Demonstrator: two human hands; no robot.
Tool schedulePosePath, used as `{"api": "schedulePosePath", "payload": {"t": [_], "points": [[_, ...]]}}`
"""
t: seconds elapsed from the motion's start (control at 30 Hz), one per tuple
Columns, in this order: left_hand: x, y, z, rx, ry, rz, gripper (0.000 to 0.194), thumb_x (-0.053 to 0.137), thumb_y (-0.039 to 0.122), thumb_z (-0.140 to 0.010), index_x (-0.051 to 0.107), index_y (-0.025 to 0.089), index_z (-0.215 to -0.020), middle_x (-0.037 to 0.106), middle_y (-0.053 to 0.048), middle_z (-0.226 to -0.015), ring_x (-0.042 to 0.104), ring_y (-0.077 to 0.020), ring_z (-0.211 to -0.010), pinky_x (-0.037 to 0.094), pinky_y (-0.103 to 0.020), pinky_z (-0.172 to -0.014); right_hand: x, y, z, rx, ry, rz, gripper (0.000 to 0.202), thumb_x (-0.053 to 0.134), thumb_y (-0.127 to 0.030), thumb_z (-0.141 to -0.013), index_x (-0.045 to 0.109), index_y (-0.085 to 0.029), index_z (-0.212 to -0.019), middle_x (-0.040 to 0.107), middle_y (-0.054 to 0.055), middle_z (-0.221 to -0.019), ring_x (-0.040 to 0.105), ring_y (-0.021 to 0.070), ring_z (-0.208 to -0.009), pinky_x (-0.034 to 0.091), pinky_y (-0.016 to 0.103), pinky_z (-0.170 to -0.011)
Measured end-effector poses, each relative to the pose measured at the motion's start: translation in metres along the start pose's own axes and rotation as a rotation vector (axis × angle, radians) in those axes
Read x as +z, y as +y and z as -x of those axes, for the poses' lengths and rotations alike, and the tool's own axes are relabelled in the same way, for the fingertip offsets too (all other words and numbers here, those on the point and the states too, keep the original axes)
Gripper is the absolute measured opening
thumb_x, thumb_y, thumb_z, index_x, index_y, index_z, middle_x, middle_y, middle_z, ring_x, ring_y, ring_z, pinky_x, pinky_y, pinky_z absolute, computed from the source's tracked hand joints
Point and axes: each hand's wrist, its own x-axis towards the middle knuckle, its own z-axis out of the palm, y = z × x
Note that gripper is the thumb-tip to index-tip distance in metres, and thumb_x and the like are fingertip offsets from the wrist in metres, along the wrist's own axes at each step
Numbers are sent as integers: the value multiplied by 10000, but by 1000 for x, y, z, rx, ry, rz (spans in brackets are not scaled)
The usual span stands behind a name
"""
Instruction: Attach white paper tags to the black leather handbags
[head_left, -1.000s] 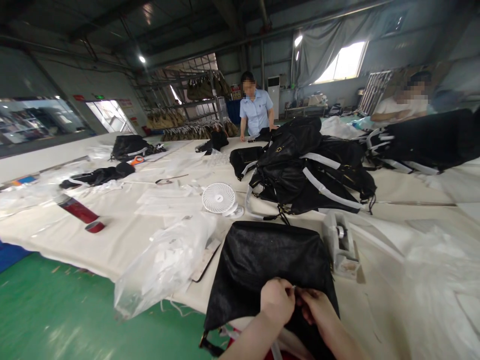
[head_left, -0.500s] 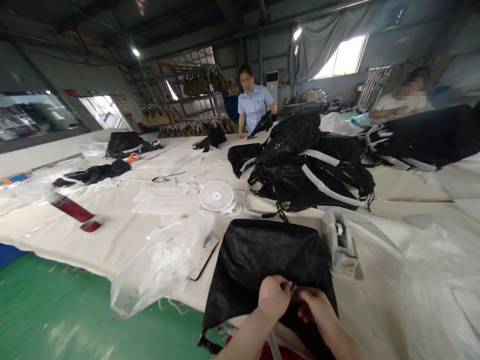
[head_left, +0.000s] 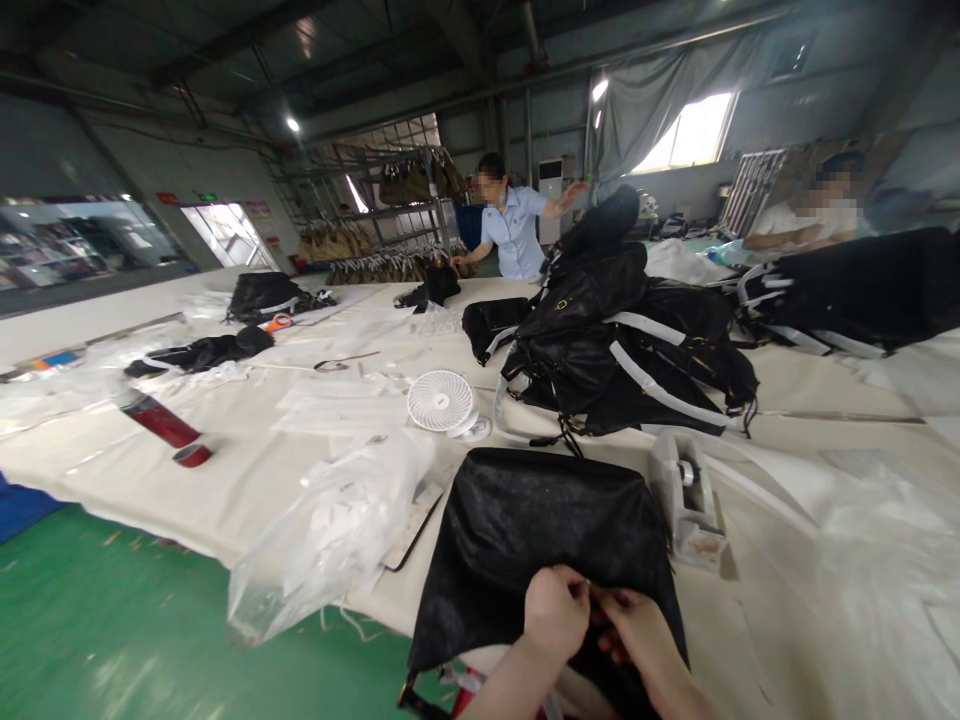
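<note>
A black bag (head_left: pixel 540 510) lies at the table's near edge, its lower part hanging toward me. Over its front, my left hand (head_left: pixel 557 607) and my right hand (head_left: pixel 626 625) meet with fingers pinched together. Something small and pale shows between the fingertips, too small to name. To the right of the bag stands a clear tape dispenser (head_left: pixel 688 510). Beyond the bag is a heap of black bags (head_left: pixel 585 340) with white-wrapped straps.
A white fan (head_left: pixel 441 402) and a clear plastic bag (head_left: pixel 330 530) are left of centre. Farther left lie a red bottle (head_left: pixel 161 418) and a red cap (head_left: pixel 192 455). A person in a light blue shirt (head_left: pixel 517 232) stands across the table; another person (head_left: pixel 802 225) is at the right.
The person across the table has turned and raised an arm, and a black bag now stands higher on the heap. My hands stay pinched together. The view has shifted slightly.
</note>
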Motion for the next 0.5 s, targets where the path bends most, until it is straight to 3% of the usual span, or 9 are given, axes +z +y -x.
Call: {"api": "schedulePosePath", "payload": {"t": [0.23, 0.4, 0.5], "points": [[-1, 1, 1, 7, -29, -31, 299, 462, 234, -871, 756, 187, -899, 757, -65, -884, 676, -174, -775, 474, -248, -715, -4, 8, -6, -56, -114, 96, 397, 545, -566, -686, 540, -199, -536, 482, -14, -344, 382, 89, -279, 245, 218, -334], [-9, 2, 3, 66, 6, -146, 306, 471, 290, -864, 766, 208, -866, 759, -67, -871, 677, -199, -799, 477, -275, -732, 0, 11, -8, -64, -39, 38, 369, 525, -556, -642, 543, -200, -546, 458, -24, -335, 327, 81, -275, 194, 225, -335], [-12, 2, 4, 15, -4, -109, 270, 514, 302, -838, 769, 214, -841, 755, -48, -841, 670, -184, -762, 470, -258, -699, 2, 14, -10, -72, -26, 13, 358, 512, -545, -633, 546, -200, -540, 466, -19, -360, 338, 84, -289, 196, 224, -334]]}}
